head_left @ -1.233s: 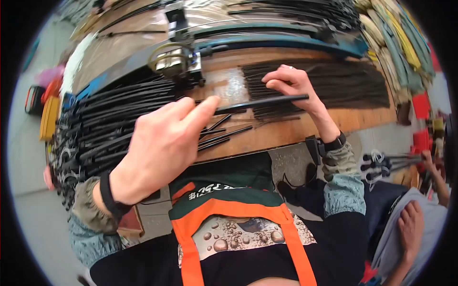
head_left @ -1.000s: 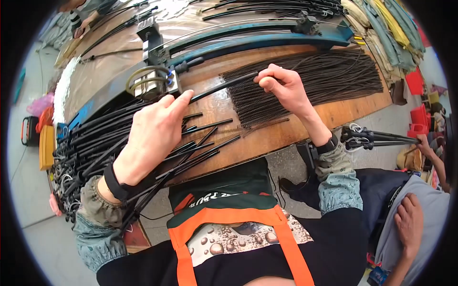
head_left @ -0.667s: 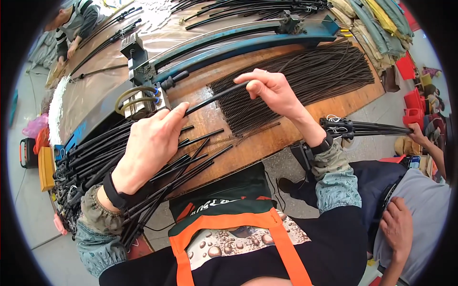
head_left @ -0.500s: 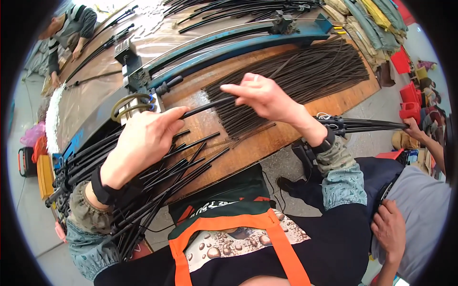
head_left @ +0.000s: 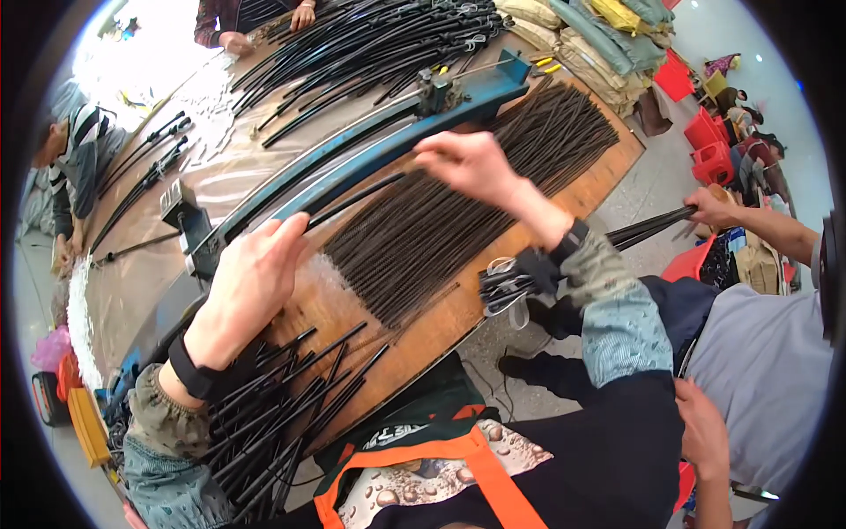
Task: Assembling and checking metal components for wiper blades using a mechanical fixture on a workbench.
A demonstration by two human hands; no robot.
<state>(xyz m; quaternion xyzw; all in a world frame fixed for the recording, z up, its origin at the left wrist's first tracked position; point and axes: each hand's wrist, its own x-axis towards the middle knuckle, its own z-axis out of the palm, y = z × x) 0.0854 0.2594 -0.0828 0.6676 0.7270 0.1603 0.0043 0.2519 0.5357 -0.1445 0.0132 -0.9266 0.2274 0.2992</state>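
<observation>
My left hand (head_left: 251, 286) is closed around one end of a slim black rod (head_left: 357, 198). The rod slants up and to the right, above the bench. Near its far end hovers my right hand (head_left: 476, 172), thumb and fingers drawn together; a small gap shows between them and the rod. Whatever the right fingers pinch, if anything, is too small to make out. Beneath both hands lies a wide pile of thin dark rods (head_left: 423, 238) with a ridged look. Thicker black rods (head_left: 304, 388) lie loosely beside my left forearm.
A blue metal rail fixture (head_left: 379, 163) runs behind my hands across the wooden bench (head_left: 401, 353). To the right, a co-worker's hand (head_left: 712, 207) grips a bundle of black rods (head_left: 648, 229). More black rods (head_left: 352, 66) cover the far table, where two other people sit.
The view has shifted, moving the bench leftward in the picture. My right fingers have come off the rod's end and moved up slightly. The co-worker's bundle has come closer to the bench edge.
</observation>
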